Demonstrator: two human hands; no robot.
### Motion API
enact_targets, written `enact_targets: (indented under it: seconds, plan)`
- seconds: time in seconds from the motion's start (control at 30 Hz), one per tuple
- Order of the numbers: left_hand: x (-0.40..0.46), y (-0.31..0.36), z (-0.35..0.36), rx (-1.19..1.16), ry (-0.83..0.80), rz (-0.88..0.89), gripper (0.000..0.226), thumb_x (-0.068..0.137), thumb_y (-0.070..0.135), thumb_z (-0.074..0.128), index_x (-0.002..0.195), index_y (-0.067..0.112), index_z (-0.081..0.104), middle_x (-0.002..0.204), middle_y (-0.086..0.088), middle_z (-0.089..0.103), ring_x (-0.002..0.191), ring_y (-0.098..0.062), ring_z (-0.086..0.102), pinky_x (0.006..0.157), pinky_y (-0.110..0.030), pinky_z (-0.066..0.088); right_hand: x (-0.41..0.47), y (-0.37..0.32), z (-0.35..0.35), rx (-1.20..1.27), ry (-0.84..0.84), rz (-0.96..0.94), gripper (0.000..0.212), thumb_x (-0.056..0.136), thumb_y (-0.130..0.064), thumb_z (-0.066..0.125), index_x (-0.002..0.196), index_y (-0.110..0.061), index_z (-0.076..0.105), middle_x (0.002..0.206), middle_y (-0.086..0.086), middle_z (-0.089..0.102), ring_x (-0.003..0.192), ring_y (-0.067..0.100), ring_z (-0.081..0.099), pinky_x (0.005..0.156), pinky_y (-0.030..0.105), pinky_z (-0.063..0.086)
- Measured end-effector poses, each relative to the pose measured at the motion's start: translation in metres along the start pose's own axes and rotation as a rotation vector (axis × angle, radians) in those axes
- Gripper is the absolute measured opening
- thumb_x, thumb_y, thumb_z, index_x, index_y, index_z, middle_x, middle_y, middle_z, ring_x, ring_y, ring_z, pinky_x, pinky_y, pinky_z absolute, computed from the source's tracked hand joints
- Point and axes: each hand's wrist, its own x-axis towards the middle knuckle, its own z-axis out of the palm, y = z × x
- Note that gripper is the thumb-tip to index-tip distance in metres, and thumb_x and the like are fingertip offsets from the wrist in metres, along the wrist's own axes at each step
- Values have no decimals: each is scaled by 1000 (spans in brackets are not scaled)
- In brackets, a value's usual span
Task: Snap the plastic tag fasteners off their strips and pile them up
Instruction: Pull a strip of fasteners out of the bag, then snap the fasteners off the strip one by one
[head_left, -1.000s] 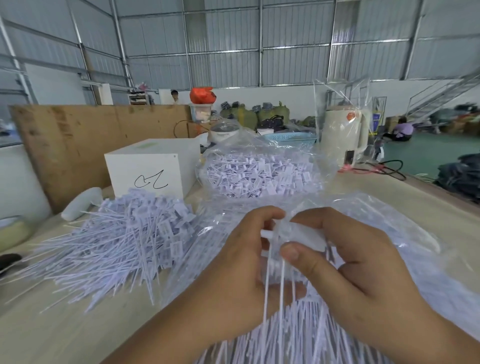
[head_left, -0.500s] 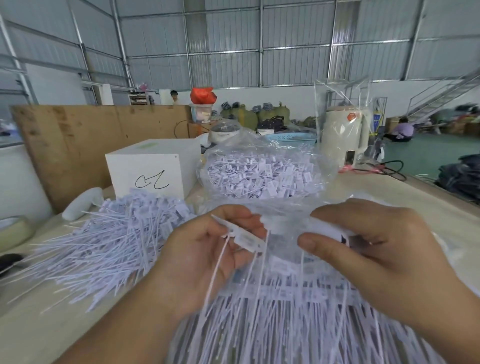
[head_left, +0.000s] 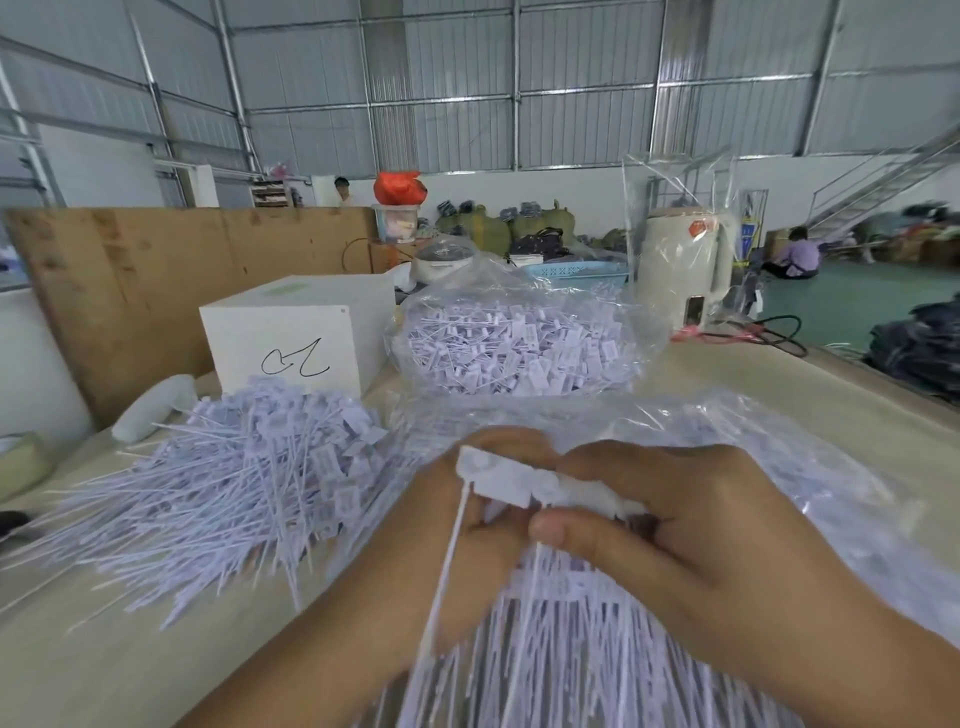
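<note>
One strip of fasteners (head_left: 524, 480) is between my hands above the open bag (head_left: 779, 467): my left hand (head_left: 462, 535) pinches its end tag, my right hand (head_left: 675, 525) grips the rest. Just left lies the loose pile (head_left: 234, 483), touching the white box (head_left: 296, 332). Bare table (head_left: 130, 670) shows at the near left.

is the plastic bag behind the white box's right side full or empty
Full: the clear bag bulges with loose white tag fasteners visible through the plastic.
</note>
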Motion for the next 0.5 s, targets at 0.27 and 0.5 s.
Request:
enact_targets:
  seconds: [0.27, 0.5]
  plan:
    - [-13, 5, -23, 84, 11, 177, 22, 79, 29, 68, 100, 31, 74, 98, 2, 74, 92, -16, 69, 81, -25, 52, 2, 21, -3, 228, 56, 91, 34, 80, -65, 59, 85, -33, 69, 58, -3, 56, 43, 6, 40, 44, 17, 27]
    - [-19, 15, -30, 93, -160, 167, 17, 67, 17, 79, 67, 28, 66, 67, 1, 60, 61, -8, 54, 60, -16, 43, 2, 16, -1, 227, -103, 88, 36, 80, -68, 54, 80, -32, 58, 54, -7, 46, 46, 7, 40, 44, 17, 26]
